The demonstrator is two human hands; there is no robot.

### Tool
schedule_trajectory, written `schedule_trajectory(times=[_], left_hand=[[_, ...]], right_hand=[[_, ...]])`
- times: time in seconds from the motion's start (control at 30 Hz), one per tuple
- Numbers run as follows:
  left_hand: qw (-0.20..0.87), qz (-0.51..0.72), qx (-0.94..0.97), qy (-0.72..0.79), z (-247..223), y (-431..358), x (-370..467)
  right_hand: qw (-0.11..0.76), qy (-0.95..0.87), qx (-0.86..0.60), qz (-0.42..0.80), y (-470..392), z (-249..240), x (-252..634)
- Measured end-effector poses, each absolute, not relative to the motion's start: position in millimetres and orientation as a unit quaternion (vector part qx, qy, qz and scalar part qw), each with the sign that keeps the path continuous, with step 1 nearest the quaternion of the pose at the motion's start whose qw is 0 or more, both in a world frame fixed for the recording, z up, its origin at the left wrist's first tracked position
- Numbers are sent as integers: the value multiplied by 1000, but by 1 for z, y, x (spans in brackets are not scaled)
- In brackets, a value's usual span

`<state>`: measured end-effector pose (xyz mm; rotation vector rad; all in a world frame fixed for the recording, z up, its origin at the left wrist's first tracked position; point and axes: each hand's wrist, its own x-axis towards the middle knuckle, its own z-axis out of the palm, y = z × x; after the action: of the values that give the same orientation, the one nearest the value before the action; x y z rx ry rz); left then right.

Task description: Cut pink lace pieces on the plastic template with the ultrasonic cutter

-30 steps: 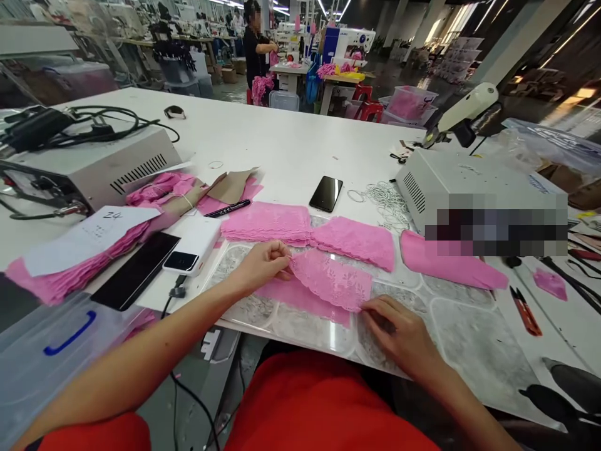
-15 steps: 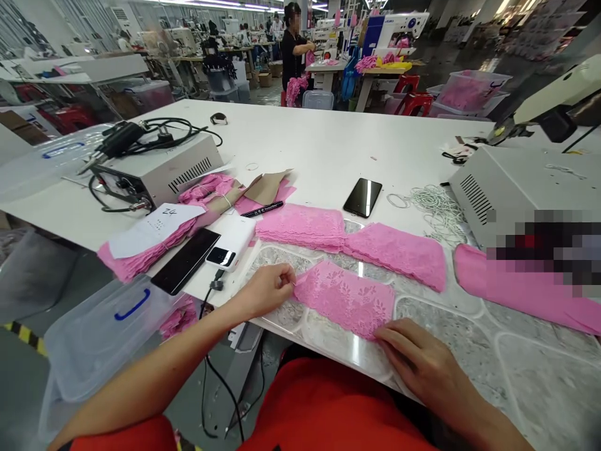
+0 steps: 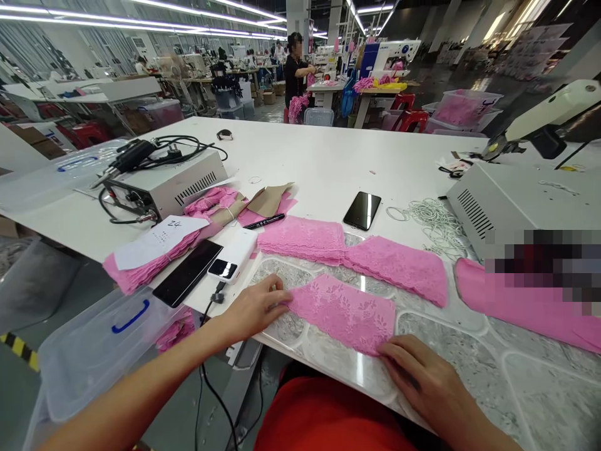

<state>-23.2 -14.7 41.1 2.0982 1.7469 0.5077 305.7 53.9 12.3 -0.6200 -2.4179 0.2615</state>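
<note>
A pink floral lace panel [image 3: 345,311] lies nearly flat on the grey marbled mat [image 3: 323,347] at the front of the table. My left hand [image 3: 258,305] pinches its narrow left tip between thumb and fingers. At the panel's lower right corner, my right hand [image 3: 425,371] has its thumb and fingertips closed on the edge. Just beyond the panel are two stacks of similar lace, a left stack [image 3: 303,240] and a right stack [image 3: 399,266], whose ends meet. A folded pink cloth [image 3: 521,307] is at the right, partly covered by a blurred patch.
A black phone [image 3: 362,210] and a heap of pale elastic loops [image 3: 436,219] lie beyond the stacks. To the left are a white power bank [image 3: 233,254], a dark tablet-like slab [image 3: 188,273], a marker [image 3: 264,221] and a grey box [image 3: 176,186]. Another machine box [image 3: 530,207] stands right.
My view has tilted up, so everything sits lower in the picture. My left fingers have straightened a little and the panel's left tip has shifted slightly left. My right hand stays at its corner.
</note>
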Motion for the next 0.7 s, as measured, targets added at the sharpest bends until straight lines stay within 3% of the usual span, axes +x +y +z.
schedule_trajectory(times=[0.17, 0.37, 0.57, 0.7], left_hand=[[172, 191, 750, 610, 41, -7, -25], [166, 225, 741, 610, 85, 47, -49], [61, 273, 688, 669, 121, 111, -102], [19, 259, 683, 682, 109, 107, -122]], right_hand=[[277, -906, -260, 187, 64, 29, 304], [230, -862, -351, 285, 124, 87, 280], [325, -863, -325, 211, 214, 124, 206], [329, -882, -284, 180, 236, 111, 171]])
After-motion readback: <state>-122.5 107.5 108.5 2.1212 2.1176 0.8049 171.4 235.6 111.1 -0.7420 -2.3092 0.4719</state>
